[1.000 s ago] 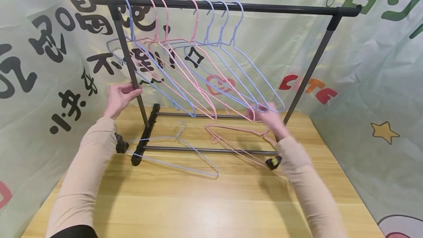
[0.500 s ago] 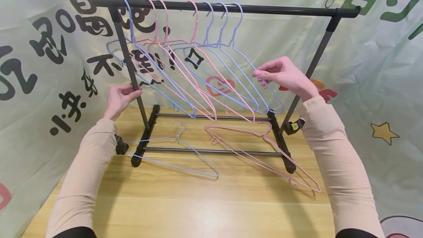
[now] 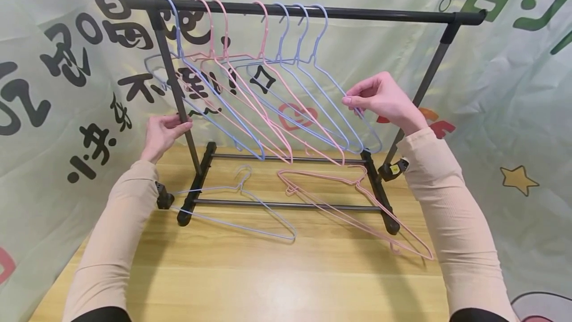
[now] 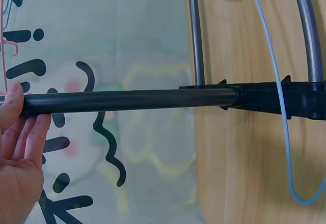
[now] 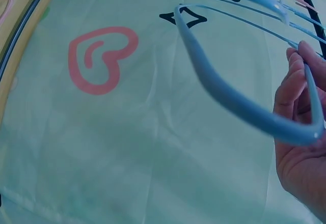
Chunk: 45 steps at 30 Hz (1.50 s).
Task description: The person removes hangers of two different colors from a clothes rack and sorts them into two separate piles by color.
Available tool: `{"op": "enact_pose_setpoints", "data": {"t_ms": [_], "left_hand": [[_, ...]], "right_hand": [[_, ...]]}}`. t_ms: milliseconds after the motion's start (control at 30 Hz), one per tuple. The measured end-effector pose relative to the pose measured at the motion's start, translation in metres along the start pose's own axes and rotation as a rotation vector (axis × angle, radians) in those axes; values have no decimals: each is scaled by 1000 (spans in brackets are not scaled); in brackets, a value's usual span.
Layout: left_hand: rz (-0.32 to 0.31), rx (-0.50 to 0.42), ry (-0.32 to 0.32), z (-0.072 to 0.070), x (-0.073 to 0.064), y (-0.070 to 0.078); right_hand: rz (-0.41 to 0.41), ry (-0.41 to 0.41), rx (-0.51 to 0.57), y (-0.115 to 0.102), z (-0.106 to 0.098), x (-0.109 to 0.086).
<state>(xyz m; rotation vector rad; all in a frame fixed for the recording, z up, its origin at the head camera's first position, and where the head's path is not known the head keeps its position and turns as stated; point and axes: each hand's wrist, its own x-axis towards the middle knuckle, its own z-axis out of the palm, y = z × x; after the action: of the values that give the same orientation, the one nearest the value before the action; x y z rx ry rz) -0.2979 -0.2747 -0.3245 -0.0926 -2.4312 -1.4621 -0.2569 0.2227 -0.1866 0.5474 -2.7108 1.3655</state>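
A black clothes rack (image 3: 380,13) stands on the table with blue and pink hangers on its top bar. My left hand (image 3: 161,133) grips the rack's left upright (image 3: 174,78) between thumb and fingers; in the left wrist view the thumb lies over the dark tube (image 4: 127,101). With my right hand (image 3: 382,101) I pinch the sloping arm of the rightmost blue hanger (image 3: 330,79), whose hook sits over the bar. The right wrist view shows that blue hanger (image 5: 224,96) close up, its upper arm between thumb and fingers. Pink hangers (image 3: 263,34) hang left of the blue group.
On the table (image 3: 268,282) a blue hanger (image 3: 250,230) lies across the rack's left foot. Pink hangers (image 3: 326,205) lie over the lower rails and the right foot. A printed cloth (image 3: 491,113) surrounds the table at the back and sides.
My right hand has risen from low near the hangers' bottom corners to the rightmost blue hanger's arm and pinched it. My left hand has stayed on the upright.
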Motion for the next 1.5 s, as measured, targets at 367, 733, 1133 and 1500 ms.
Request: {"op": "enact_pose_setpoints", "data": {"t_ms": [367,733,1133,1500], "left_hand": [[6,-19,11,0,-1,-1],[4,-23,6,-1,0,0],[-9,-71,-2,0,0,0],[-11,-63,-6,0,0,0]], "right_hand": [[-35,65,37,-4,-2,-3],[-30,110,50,-11,-11,-12],[-93,178,104,-5,-22,-27],[-98,114,59,18,-15,-42]]}}
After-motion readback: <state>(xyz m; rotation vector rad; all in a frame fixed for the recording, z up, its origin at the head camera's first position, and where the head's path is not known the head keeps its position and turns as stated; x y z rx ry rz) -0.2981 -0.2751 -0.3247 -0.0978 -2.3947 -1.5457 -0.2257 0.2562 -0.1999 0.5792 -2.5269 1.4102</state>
